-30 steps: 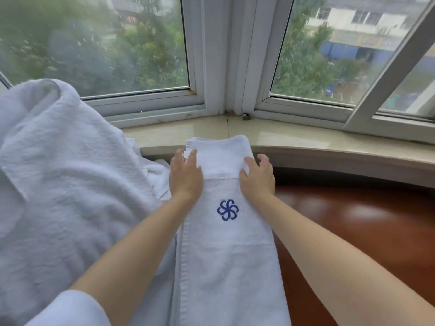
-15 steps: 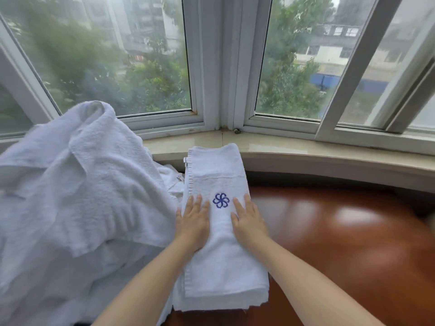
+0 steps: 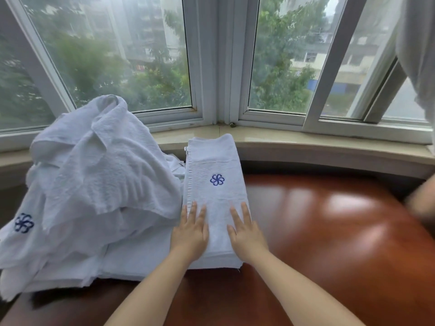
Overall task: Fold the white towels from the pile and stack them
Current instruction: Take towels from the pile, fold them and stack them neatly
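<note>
**Hands slid down the folded towel**

Both palms drew back toward the near edge. Left hand (image 3: 189, 234) and right hand (image 3: 246, 236) lay flat, fingers straight, on the terry folded towel (image 3: 215, 196) at centre; rumpled pile (image 3: 94, 180) at left.

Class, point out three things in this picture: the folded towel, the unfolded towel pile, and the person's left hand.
folded towel (image 3: 215, 161): head view, upper flat face above the logo.
towel pile (image 3: 98, 161): head view, crumpled top layer.
left hand (image 3: 189, 234): head view, back of the hand.
</note>
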`<state>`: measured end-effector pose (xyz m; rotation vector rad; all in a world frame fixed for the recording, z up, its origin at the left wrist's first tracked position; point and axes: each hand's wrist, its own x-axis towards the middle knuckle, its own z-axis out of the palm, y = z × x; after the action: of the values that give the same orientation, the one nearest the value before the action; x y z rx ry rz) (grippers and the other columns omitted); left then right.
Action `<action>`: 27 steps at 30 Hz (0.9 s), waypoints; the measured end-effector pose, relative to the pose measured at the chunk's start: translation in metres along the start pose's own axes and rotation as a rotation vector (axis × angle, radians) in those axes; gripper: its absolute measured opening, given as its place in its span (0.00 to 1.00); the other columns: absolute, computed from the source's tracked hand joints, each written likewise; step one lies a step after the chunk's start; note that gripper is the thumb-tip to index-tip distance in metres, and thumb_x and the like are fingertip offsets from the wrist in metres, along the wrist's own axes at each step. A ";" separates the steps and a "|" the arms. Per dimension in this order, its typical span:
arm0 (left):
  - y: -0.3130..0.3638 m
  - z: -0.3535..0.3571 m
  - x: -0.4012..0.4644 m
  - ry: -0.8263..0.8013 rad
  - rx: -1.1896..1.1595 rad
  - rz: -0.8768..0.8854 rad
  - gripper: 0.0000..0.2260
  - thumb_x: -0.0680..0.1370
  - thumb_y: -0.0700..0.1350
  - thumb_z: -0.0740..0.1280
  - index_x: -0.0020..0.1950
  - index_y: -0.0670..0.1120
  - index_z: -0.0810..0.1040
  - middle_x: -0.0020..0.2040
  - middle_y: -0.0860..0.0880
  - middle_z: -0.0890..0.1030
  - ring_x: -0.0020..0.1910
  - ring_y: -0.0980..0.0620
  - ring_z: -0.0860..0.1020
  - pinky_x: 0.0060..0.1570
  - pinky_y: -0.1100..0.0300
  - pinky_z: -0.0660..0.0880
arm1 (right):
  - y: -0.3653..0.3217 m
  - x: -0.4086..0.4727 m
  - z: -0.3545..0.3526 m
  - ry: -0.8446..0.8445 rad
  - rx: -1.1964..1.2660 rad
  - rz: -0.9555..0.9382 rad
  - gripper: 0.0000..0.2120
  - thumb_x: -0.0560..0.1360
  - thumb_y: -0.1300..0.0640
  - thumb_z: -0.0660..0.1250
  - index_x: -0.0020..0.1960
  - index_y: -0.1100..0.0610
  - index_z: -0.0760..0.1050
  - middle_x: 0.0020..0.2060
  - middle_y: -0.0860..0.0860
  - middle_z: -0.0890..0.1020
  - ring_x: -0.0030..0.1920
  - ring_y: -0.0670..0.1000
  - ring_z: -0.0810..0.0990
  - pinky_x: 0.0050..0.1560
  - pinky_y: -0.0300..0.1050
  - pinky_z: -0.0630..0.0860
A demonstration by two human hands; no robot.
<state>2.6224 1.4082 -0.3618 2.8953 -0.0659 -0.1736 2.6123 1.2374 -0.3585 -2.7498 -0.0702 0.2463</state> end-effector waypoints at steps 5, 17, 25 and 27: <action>0.001 -0.009 0.000 -0.082 -0.021 0.008 0.25 0.83 0.52 0.46 0.79 0.55 0.44 0.80 0.52 0.40 0.78 0.50 0.38 0.73 0.46 0.58 | 0.002 -0.008 -0.001 -0.021 0.020 0.003 0.27 0.82 0.43 0.46 0.77 0.40 0.40 0.76 0.44 0.32 0.61 0.55 0.71 0.60 0.50 0.70; -0.004 -0.013 0.000 -0.114 0.003 0.037 0.25 0.83 0.52 0.47 0.80 0.54 0.46 0.80 0.52 0.42 0.78 0.50 0.41 0.74 0.48 0.55 | 0.005 -0.010 0.003 -0.016 0.032 0.001 0.26 0.82 0.42 0.47 0.77 0.39 0.42 0.77 0.43 0.36 0.61 0.56 0.73 0.60 0.49 0.70; -0.008 -0.003 -0.018 -0.078 -0.054 -0.023 0.24 0.84 0.54 0.48 0.79 0.57 0.47 0.80 0.52 0.42 0.74 0.45 0.62 0.67 0.50 0.67 | 0.011 -0.009 0.002 -0.038 0.037 -0.051 0.27 0.82 0.42 0.47 0.78 0.41 0.41 0.77 0.46 0.35 0.61 0.58 0.72 0.61 0.49 0.70; -0.009 0.000 -0.029 -0.059 -0.063 -0.057 0.23 0.84 0.53 0.48 0.79 0.56 0.49 0.80 0.52 0.43 0.73 0.46 0.64 0.64 0.52 0.68 | 0.012 -0.012 0.000 -0.064 0.023 -0.077 0.27 0.82 0.43 0.47 0.78 0.42 0.41 0.77 0.47 0.35 0.65 0.57 0.70 0.64 0.50 0.69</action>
<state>2.5941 1.4185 -0.3607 2.8304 0.0111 -0.2665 2.6009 1.2253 -0.3608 -2.7101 -0.1892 0.3116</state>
